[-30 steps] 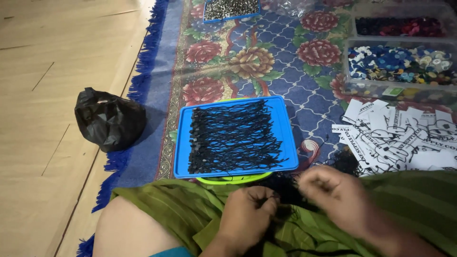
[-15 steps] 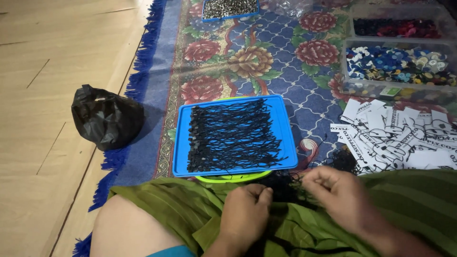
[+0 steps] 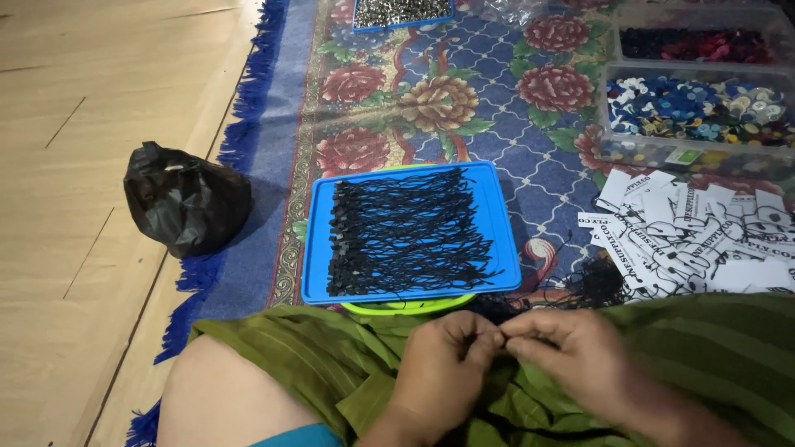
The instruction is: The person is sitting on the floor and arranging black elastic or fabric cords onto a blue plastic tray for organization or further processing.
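Thin black cord between both pinching hands

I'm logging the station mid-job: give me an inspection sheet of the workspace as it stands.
Surface: floral rug with blue fringe on a wooden floor.
Job's things: blue tray holding rows of black cords, resting on a green plate.
Clutter: black plastic bag; printed paper tags; clear bins of mixed buttons.
Hands: left hand and right hand meet fingertip to fingertip over the green cloth; what they pinch is too small to tell.
Cables: nothing seen.
Surroundings: another tray at the top edge.
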